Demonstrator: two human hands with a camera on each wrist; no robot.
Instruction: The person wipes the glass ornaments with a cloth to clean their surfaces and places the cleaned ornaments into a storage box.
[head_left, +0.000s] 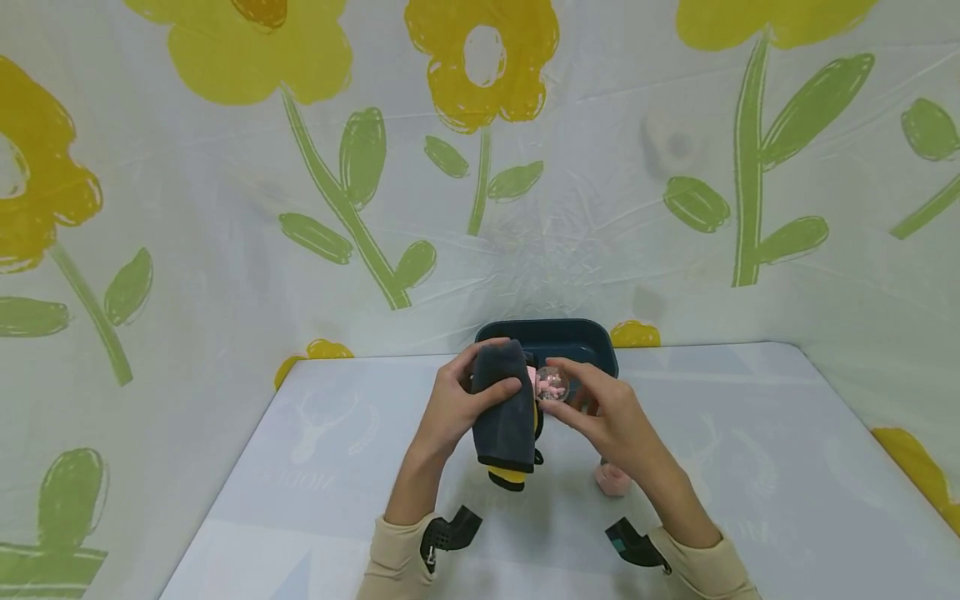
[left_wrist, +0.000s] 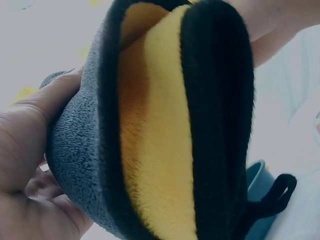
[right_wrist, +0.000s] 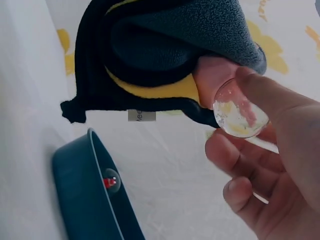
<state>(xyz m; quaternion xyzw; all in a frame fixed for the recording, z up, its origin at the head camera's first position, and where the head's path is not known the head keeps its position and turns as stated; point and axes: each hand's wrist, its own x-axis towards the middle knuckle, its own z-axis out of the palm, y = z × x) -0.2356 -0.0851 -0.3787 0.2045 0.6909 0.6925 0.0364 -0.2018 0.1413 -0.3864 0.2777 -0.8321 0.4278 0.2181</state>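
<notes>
My left hand (head_left: 470,396) grips a folded cloth (head_left: 504,408), dark grey outside and yellow inside with black edging. The left wrist view shows its open folds (left_wrist: 160,115) and a black loop at one corner. Out of the cloth's side pokes a small snow globe (right_wrist: 240,110) with a pink base and a clear ball holding pink bits. Part of the base is hidden in the folds. My right hand (head_left: 600,404) pinches the clear ball between thumb and fingers.
Behind the hands, against the flowered backdrop, stands a dark teal tray (head_left: 546,325). A clear ball with a red figure (right_wrist: 111,181) is inside it. A small pink object (head_left: 612,480) sits on the white table (head_left: 337,467) near my right forearm, partly hidden.
</notes>
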